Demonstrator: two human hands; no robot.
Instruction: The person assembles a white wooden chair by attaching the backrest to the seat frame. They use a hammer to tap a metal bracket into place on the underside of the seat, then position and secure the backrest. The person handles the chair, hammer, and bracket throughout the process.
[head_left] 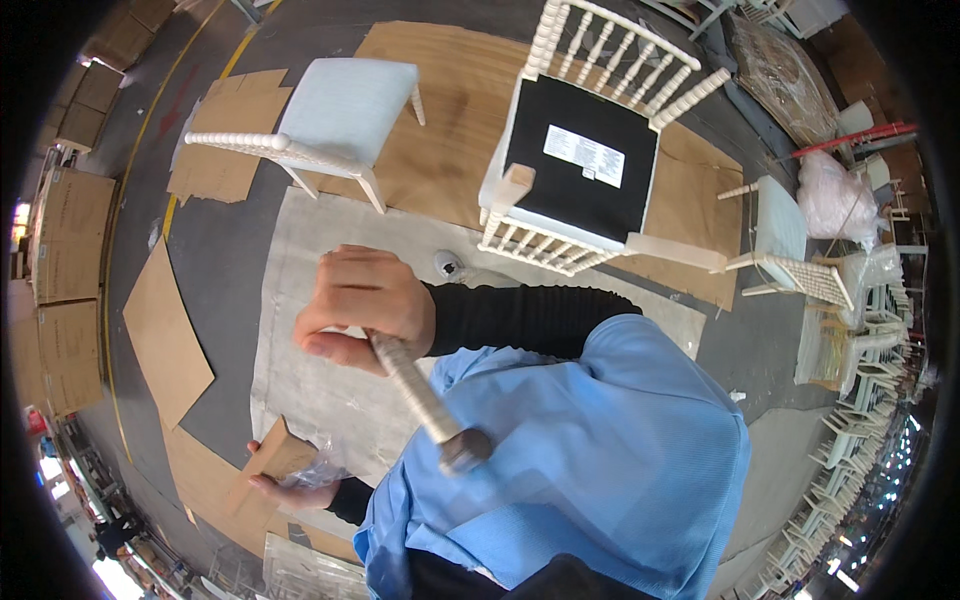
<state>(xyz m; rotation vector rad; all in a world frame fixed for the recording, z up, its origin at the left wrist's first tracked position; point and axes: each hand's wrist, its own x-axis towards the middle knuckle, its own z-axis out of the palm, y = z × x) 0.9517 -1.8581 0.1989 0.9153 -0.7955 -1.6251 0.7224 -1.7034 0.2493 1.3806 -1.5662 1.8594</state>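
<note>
My right hand (365, 305) is closed around the wrapped handle of a hammer (415, 395); its dark metal head hangs in front of my blue top. Lower and to the left, my left hand (300, 492) grips a tan block-like piece (278, 452), which may be cardboard or wood. Crumpled clear plastic (328, 465) sits against that hand. Beyond my right arm lies an upturned cream chair (600, 240), its black seat underside (535, 130) with a white label facing up. Neither hand touches it.
An upright chair with a pale seat (345, 105) stands on cardboard at the far left. Another chair (780, 225) lies tipped on the right, near a plastic-wrapped bundle (840, 200). Stacked chairs (860, 430) line the right side; cartons (70, 235) line the left. Cardboard sheets (165, 330) cover parts of the floor.
</note>
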